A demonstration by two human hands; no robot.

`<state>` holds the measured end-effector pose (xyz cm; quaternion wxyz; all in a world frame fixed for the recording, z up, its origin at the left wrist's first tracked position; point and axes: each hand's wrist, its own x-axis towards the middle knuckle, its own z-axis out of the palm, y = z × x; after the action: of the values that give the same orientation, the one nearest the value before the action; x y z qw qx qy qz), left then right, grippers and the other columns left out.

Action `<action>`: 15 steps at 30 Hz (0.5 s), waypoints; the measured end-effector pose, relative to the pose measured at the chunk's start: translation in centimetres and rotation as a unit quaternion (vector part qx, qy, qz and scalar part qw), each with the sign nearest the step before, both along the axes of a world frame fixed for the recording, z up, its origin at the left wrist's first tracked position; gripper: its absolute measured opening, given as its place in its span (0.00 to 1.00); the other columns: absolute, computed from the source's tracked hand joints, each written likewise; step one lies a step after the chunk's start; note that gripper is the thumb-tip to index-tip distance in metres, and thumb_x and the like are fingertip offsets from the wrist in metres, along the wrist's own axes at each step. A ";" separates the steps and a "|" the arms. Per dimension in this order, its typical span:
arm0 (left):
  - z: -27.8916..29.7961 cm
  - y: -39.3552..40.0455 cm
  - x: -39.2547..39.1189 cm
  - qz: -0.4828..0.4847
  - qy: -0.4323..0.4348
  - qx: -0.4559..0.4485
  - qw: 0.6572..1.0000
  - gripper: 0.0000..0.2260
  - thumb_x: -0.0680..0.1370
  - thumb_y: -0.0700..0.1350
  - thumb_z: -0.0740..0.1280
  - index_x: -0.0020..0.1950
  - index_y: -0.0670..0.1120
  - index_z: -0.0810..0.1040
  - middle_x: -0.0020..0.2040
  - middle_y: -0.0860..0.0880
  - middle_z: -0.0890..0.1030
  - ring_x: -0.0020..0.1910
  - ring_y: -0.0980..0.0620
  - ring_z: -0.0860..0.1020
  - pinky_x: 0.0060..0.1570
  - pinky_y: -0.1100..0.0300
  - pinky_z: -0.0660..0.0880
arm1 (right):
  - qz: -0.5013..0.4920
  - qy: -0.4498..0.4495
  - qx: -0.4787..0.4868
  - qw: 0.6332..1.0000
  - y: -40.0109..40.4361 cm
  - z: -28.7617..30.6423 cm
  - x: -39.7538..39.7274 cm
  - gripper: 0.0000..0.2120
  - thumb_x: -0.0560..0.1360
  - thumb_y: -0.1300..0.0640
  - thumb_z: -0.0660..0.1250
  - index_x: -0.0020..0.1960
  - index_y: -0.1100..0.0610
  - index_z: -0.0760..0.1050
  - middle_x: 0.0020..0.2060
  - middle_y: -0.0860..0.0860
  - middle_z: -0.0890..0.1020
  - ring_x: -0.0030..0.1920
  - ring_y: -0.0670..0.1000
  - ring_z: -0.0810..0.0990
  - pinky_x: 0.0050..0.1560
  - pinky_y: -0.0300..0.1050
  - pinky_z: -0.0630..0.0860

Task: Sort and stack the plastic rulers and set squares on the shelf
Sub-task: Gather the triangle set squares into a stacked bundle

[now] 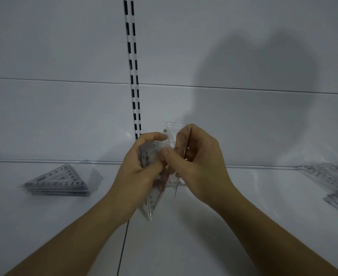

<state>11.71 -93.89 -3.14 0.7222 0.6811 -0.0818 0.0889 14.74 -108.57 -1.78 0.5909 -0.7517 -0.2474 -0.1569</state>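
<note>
My left hand point(140, 166) grips a bundle of clear plastic set squares point(151, 204), held upright above the white shelf point(184, 236), its point hanging down below my palm. My right hand point(200, 162) pinches one thin clear piece point(169, 136) edge-on beside that bundle; whether it is a ruler or a set square I cannot tell. On the shelf at the left lies a neat stack of triangular set squares point(58, 183) with black numbers. A loose pile of clear rulers and set squares point(335, 180) lies at the far right edge.
The white back wall carries a vertical slotted upright point(133, 66) right behind my hands. A seam in the shelf point(122, 250) runs toward me below my left forearm. My shadow falls on the wall at the upper right.
</note>
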 end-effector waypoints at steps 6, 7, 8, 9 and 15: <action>-0.2 -0.2 -0.1 -0.101 0.010 -0.031 0.994 0.21 0.72 0.57 0.71 0.64 0.56 0.76 0.49 0.45 0.82 0.44 0.47 0.79 0.38 0.56 0.76 | 0.066 0.076 0.090 0.991 -0.4 1.6 -0.3 0.13 0.78 0.56 0.69 0.45 0.67 0.77 0.33 0.58 0.82 0.32 0.56 0.81 0.29 0.44 0.78; 0.0 -0.2 -0.1 -0.097 0.014 -0.046 0.994 0.21 0.72 0.57 0.71 0.64 0.55 0.76 0.48 0.43 0.81 0.42 0.46 0.78 0.36 0.56 0.76 | 0.071 0.083 0.096 0.989 -0.4 1.7 -0.3 0.15 0.77 0.53 0.68 0.45 0.67 0.77 0.32 0.56 0.81 0.30 0.53 0.80 0.28 0.42 0.77; 0.2 -0.3 -0.1 -0.085 0.020 -0.067 0.994 0.20 0.73 0.57 0.71 0.63 0.53 0.76 0.48 0.40 0.80 0.42 0.45 0.78 0.36 0.56 0.76 | 0.071 0.090 0.101 0.988 -0.5 1.8 -0.3 0.16 0.76 0.52 0.68 0.44 0.66 0.77 0.30 0.54 0.79 0.28 0.50 0.78 0.28 0.40 0.75; 0.5 -0.3 -0.1 -0.067 0.025 -0.094 0.993 0.19 0.74 0.57 0.70 0.63 0.51 0.76 0.50 0.38 0.79 0.42 0.43 0.78 0.35 0.55 0.76 | 0.067 0.096 0.102 0.988 -0.6 1.9 -0.3 0.16 0.75 0.52 0.69 0.43 0.66 0.76 0.27 0.51 0.77 0.26 0.47 0.75 0.28 0.38 0.73; 1.3 0.1 0.0 0.026 0.034 -0.162 0.986 0.29 0.70 0.64 0.59 0.60 0.44 0.76 0.50 0.42 0.84 0.40 0.44 0.85 0.35 0.50 0.82 | 0.094 0.149 0.023 0.984 -1.5 1.8 0.1 0.11 0.81 0.60 0.64 0.46 0.65 0.80 0.33 0.61 0.80 0.28 0.53 0.73 0.30 0.43 0.73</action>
<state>11.67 -93.79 -1.85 0.8226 0.5599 -0.0240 0.0960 14.83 -110.05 0.01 0.6504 -0.7263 -0.2223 0.0077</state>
